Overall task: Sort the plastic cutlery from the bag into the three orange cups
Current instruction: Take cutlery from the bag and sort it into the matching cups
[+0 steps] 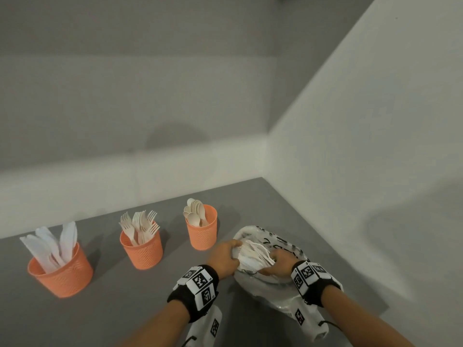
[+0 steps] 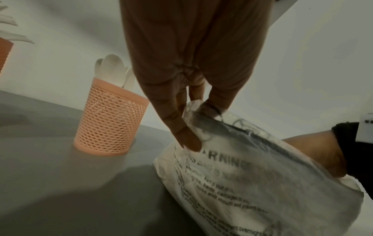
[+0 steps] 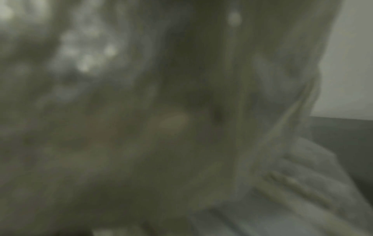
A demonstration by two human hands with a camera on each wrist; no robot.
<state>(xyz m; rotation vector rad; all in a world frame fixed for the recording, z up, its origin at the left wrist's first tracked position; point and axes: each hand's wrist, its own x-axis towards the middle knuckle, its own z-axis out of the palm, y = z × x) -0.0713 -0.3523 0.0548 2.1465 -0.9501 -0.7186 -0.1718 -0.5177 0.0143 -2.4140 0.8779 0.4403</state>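
Clear plastic bag [image 1: 270,249] of pale cutlery [image 1: 255,255], lower right of the head view, on the grey table [image 1: 125,309]. Left hand [image 1: 224,257] pinches the bag's edge; right hand [image 1: 280,265] reaches into its mouth, grasp not discernible. Three orange cups stand at left: knives [image 1: 60,271], forks [image 1: 141,249], spoons [image 1: 201,227] just beside the bag.

Three orange cups [image 1: 61,271] on the table [image 1: 125,309], one each of knives [image 1: 53,242], forks [image 1: 140,227], spoons [image 1: 195,211]; one plastic bag [image 1: 273,249]; two hands [image 1: 224,257]
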